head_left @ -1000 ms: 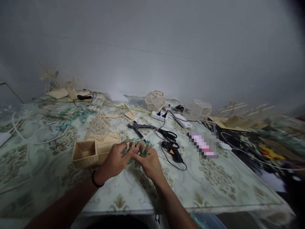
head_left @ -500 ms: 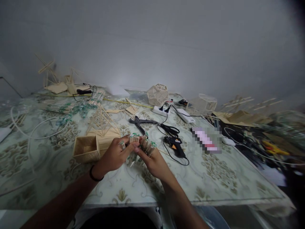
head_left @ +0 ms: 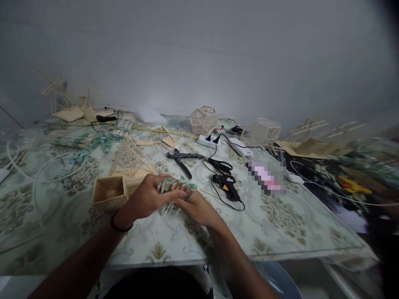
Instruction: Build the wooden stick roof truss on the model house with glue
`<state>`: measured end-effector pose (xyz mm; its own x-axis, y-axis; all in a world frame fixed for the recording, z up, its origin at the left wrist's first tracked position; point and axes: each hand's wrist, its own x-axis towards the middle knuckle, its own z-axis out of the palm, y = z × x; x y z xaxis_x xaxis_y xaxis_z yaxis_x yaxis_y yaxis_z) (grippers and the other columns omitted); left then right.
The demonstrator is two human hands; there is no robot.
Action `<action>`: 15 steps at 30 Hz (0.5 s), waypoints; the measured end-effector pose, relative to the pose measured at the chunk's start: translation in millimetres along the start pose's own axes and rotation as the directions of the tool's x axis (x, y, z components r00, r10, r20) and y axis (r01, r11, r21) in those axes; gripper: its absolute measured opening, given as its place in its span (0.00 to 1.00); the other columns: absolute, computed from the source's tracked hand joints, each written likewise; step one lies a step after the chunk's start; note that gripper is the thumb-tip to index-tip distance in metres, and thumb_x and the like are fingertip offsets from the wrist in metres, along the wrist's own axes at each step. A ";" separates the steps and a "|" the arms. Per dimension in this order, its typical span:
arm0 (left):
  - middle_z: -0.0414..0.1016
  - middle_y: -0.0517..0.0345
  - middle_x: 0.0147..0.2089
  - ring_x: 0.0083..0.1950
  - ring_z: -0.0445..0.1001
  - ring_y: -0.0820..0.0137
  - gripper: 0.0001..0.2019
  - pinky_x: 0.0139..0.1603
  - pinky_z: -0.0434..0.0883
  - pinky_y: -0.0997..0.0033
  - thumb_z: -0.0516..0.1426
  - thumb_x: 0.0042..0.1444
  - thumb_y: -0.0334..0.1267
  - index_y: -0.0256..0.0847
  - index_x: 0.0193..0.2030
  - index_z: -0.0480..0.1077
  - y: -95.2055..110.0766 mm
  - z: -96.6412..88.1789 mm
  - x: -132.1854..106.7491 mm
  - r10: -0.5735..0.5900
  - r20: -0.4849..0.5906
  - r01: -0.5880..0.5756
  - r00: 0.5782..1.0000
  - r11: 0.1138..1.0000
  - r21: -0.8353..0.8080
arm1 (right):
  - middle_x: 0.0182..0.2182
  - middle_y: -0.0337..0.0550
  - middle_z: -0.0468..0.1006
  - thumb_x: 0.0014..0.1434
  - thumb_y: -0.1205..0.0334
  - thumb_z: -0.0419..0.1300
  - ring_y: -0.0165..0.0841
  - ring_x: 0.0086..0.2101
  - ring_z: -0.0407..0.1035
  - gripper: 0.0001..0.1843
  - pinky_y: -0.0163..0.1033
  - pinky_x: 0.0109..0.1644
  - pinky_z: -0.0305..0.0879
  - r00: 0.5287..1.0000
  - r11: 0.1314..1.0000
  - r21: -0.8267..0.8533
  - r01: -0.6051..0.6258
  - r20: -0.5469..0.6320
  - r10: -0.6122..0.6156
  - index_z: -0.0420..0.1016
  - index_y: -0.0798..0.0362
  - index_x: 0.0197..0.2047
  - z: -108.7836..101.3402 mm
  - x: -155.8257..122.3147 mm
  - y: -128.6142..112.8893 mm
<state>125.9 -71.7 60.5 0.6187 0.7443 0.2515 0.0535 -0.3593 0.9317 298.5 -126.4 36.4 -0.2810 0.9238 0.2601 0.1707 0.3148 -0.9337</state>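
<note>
My left hand (head_left: 146, 198) and my right hand (head_left: 197, 207) meet over a bunch of small stick bundles with green wrappers (head_left: 175, 187), held just above the patterned table (head_left: 280, 232). Both hands have their fingers closed round the bundles, left from the left side, right from below and the right. A black band sits on my left wrist. A small open box of wooden sticks (head_left: 109, 192) stands just left of my left hand, with a stick pyramid frame (head_left: 132, 155) behind it.
A black glue gun (head_left: 226, 184) with cable lies right of my hands; black pliers (head_left: 181, 158) and a white power strip (head_left: 209, 141) lie behind. Stick polyhedron models (head_left: 203, 119), stick packs (head_left: 77, 139) and white tubing (head_left: 43, 170) fill the back and left. Clutter covers the right end.
The bundles were lifted and fanned between my fingers half a second ago; now both hands have closed in and lowered, gathering them together. The view shifted slightly.
</note>
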 end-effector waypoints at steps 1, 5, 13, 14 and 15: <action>0.77 0.60 0.26 0.28 0.74 0.70 0.13 0.32 0.70 0.73 0.67 0.60 0.39 0.38 0.25 0.77 -1.4 -0.1 0.2 -0.010 -0.001 0.010 1.000 1.000 0.003 | 0.34 0.40 0.83 0.68 0.40 0.62 0.39 0.39 0.76 0.22 0.43 0.51 0.75 1.000 1.000 0.007 0.000 0.000 0.000 0.83 0.50 0.39 0.3 0.6 2.8; 0.79 0.58 0.29 0.32 0.75 0.68 0.12 0.37 0.72 0.71 0.68 0.58 0.41 0.38 0.27 0.78 -1.9 0.3 0.3 -0.014 -0.003 0.014 1.000 1.000 0.023 | 0.36 0.40 0.84 0.69 0.41 0.63 0.38 0.40 0.78 0.21 0.42 0.50 0.76 1.000 1.000 0.012 0.017 0.019 -0.017 0.84 0.50 0.39 2.7 3.0 6.8; 0.78 0.58 0.30 0.33 0.75 0.69 0.13 0.39 0.71 0.71 0.65 0.62 0.42 0.38 0.28 0.79 1.7 4.8 -1.9 0.020 0.034 -0.020 0.999 1.000 0.004 | 0.40 0.43 0.86 0.71 0.44 0.61 0.42 0.48 0.78 0.18 0.48 0.63 0.72 0.997 0.995 -0.088 0.055 0.060 -0.050 0.86 0.46 0.43 2.7 5.3 -6.9; 0.77 0.59 0.29 0.32 0.74 0.69 0.13 0.37 0.71 0.71 0.65 0.63 0.42 0.38 0.29 0.78 0.7 5.4 -2.1 0.016 0.033 -0.016 0.999 1.000 0.000 | 0.42 0.44 0.86 0.71 0.45 0.61 0.42 0.48 0.77 0.17 0.48 0.63 0.72 0.998 0.993 -0.109 0.050 0.047 -0.045 0.86 0.47 0.44 2.4 5.2 -7.9; 0.77 0.59 0.29 0.32 0.73 0.69 0.13 0.37 0.71 0.71 0.65 0.63 0.42 0.38 0.30 0.79 -0.5 5.9 -2.1 0.011 0.032 -0.011 0.999 1.000 -0.005 | 0.43 0.44 0.86 0.72 0.46 0.61 0.42 0.48 0.77 0.17 0.48 0.63 0.72 0.999 0.991 -0.128 0.044 0.034 -0.040 0.86 0.47 0.45 2.4 5.2 -8.6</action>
<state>129.2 -76.4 57.9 0.6439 0.7219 0.2537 0.0423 -0.3646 0.9302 293.3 -124.8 45.2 -0.3199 0.9023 0.2890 0.2776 0.3809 -0.8820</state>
